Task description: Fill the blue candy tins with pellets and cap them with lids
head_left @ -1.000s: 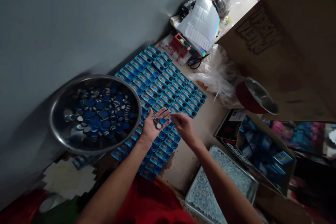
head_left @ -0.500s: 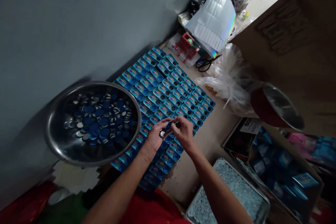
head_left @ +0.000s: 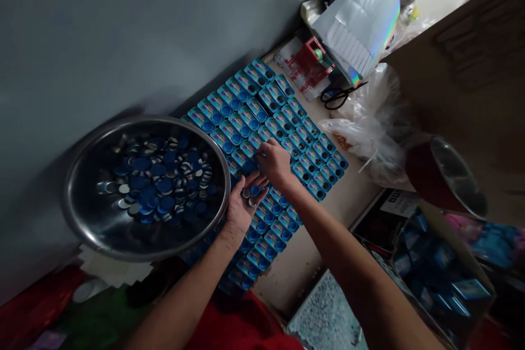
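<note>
My left hand [head_left: 241, 205] is palm up with its fingers a little curled, cradling a few small round discs [head_left: 254, 191], blue on one side and pale on the other. Over the rows of blue printed packs [head_left: 233, 131], my right hand [head_left: 274, 163] is closed with the fingertips pinched down. Whatever lies in that pinch is hidden. Many packs have a round recess at one end; some recesses show blue, others dark. To the left of my left hand stands a wide metal bowl [head_left: 82, 224] containing many loose blue and pale discs [head_left: 164, 186].
A wall [head_left: 123, 27] runs along the left. Scissors [head_left: 338, 98], a red tape dispenser [head_left: 314, 57] and clear plastic bags [head_left: 369, 142] lie beyond the packs. At right are a red bowl [head_left: 422, 167], a box of blue packs [head_left: 435, 268] and a tray of pale pieces [head_left: 324, 311].
My hands were together over the packs. Now my right hand has moved away and up to a pack, while my left palm has turned up, showing the discs. The view has shifted slightly.
</note>
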{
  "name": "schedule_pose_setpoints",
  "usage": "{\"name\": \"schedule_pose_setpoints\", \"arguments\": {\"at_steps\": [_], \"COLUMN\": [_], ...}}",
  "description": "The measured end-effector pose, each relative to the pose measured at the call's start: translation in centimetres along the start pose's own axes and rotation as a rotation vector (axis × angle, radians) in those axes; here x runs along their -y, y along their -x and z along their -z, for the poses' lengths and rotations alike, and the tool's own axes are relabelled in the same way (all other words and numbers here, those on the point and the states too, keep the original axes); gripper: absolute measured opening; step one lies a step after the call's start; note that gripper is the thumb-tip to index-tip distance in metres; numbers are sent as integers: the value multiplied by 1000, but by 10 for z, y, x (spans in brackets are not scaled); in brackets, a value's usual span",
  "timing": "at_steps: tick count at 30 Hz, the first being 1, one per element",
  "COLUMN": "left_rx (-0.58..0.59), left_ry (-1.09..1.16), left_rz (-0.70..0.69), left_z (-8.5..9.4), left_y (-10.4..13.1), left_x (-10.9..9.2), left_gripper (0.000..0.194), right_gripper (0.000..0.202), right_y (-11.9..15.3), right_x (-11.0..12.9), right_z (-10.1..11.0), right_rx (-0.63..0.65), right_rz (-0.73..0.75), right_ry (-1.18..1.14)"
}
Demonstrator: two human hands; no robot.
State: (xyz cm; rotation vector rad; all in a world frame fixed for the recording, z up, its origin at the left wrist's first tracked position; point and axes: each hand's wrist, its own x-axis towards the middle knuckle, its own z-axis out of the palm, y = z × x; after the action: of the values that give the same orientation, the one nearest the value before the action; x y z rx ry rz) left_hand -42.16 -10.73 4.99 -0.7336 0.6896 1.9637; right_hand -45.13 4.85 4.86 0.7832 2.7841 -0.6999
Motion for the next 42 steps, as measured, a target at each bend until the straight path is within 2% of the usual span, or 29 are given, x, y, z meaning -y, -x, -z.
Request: {"name": "schedule_pose_setpoints", "arguments": {"at_steps": [3,6,8,10,13,16,19,21,23,25,26,29,31,35,38,41,42], "left_rx": [55,85,71,42,20,21,18,12,11,9,7,2,8,42,-10,-78,-82], "left_ry": [31,51,44,42,58,53,47,52,50,37,28,20,28,47,43,55,68], "left_rz": [14,25,52,75,86,133,183,157,100,64,62,78,80,68,57,54,51], "left_z": [-1,0,1,3,3,-6,-19,-27,-31,-32,-31,-28,-27,-27,-27,-26,-25], "left_y": [0,1,2,3,6,8,7,3,-1,-6,-8,-14,-18,-20,-15,-10,-9], "left_x": [-3,-7,-9,-11,-12,-10,-7,-6,-5,-5,-5,-7,-9,-11,-11,-11,-11], "left_gripper": [47,52,56,59,60,61,64,61,55,50,49,49,51,53,52,47,46], "right_gripper": [13,37,45,35,12,12,15,13,12,13,13,10,7,28,25,9,10], "right_y": [-19,-34,-31,-13,36,86,105,94,70,39,24,-13,-33,-58,-46,4,24], "right_x": [7,10,12,14,12,5,-5,-13,-20,-25,-25,-21,-16,-8,-3,1,1], "right_z": [7,13,18,22,24,19,11,9,9,12,14,19,22,32,40,41,38], "right_rx": [113,151,125,88,48,65,49,-31,-145,-219,-216,-84,22,145,117,24,-2], "right_rz": [-15,-39,-43,-25,62,127,79,9,-50,-59,-44,-5,-55,-171,-127,-49,-19], "right_ry": [170,225,241,195,-9,-192,-321,-402,-423,-343,-269,-13,133,255,237,105,37]}}
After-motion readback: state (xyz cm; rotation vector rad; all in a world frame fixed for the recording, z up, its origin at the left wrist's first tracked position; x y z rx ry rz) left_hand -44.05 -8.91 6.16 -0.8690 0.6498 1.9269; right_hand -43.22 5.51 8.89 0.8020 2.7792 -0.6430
